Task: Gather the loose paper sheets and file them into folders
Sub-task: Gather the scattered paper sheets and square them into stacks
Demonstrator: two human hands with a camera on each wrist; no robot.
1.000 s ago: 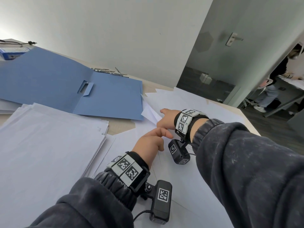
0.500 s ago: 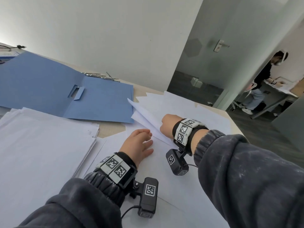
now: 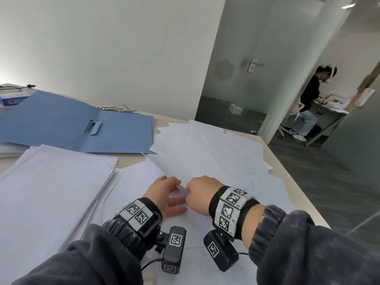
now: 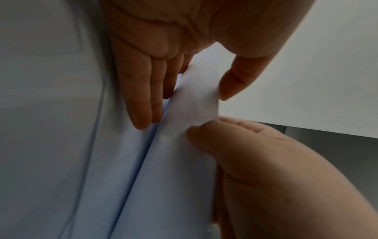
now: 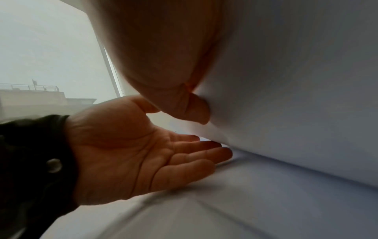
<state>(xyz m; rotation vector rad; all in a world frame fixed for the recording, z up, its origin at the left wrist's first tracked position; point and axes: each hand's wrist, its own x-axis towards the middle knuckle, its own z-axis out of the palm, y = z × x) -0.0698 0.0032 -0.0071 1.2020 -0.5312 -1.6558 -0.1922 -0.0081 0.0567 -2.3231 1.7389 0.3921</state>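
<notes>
Loose white sheets (image 3: pixel 205 153) lie fanned over the right half of the table. My right hand (image 3: pixel 193 192) pinches the lifted corner of one sheet (image 3: pixel 182 190) near the table's front; its thumb (image 5: pixel 194 111) presses on that sheet (image 5: pixel 286 80). My left hand (image 3: pixel 172 192) is right beside it with straight fingers (image 4: pixel 143 97) slid against the underside of the raised edge (image 4: pixel 194 105) and the thumb on the other side. A thick stack of paper (image 3: pixel 51 192) lies at the left. An open blue folder (image 3: pixel 61 124) lies flat behind the stack.
The table's right edge (image 3: pixel 298 182) drops to grey carpet. A blue and white box (image 3: pixel 12 98) and metal fasteners (image 3: pixel 117 109) sit at the back. Past the open door a person (image 3: pixel 308 103) stands at another table.
Both hands drew back towards me from near the folder. The right hand pulled a sheet along, and the left hand left the table to meet that sheet's raised corner.
</notes>
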